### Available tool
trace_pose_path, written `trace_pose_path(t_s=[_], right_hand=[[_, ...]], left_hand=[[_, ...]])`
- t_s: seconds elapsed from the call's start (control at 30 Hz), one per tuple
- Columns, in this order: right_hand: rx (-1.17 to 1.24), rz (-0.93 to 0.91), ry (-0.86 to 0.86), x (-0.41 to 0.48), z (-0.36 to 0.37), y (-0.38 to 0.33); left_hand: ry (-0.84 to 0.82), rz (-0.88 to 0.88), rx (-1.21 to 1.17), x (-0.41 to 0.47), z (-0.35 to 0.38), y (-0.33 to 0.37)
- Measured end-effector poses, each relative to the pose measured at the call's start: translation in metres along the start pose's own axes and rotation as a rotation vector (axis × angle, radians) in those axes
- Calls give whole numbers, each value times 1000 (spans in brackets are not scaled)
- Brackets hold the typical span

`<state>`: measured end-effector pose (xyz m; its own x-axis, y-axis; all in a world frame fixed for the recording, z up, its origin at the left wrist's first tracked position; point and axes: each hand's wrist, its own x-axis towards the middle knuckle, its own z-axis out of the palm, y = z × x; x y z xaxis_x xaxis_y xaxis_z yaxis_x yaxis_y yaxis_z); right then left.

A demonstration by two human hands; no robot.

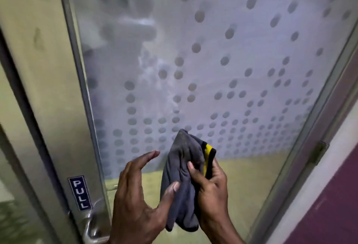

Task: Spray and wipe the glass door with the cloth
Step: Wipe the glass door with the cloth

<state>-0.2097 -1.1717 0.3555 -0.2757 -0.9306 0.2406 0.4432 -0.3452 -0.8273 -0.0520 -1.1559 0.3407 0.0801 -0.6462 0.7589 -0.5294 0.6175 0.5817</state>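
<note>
Two hands are working just right of the PULL label (79, 192), before the glass door (232, 60): the right hand (211, 191) is gripping the grey cloth (184, 166), the left hand (135, 201), fingers straight, is touching it, and folding a flat pad seems wise.

The glass door (242, 50) is frosted and patterned with grey dots, with a whitish smear left of centre. In front of its lower part, the crumpled grey cloth (182, 168), edged yellow and black, stands upright in the right hand (211, 189).
</note>
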Motion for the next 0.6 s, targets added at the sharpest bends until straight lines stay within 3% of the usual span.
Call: trace_pose_path(t_s=[0.2, 0.3, 0.47, 0.6], right_hand=[[84, 190, 49, -27, -3, 9], [181, 287, 22, -35, -4, 9], [309, 452, -60, -45, -13, 11], [357, 548, -169, -55, -27, 7]], left_hand=[[-193, -344, -202, -21, -24, -5], [-256, -536, -254, -31, -31, -11], [-371, -848, -541, -57, -38, -18], [-254, -926, -468, -82, -45, -5]])
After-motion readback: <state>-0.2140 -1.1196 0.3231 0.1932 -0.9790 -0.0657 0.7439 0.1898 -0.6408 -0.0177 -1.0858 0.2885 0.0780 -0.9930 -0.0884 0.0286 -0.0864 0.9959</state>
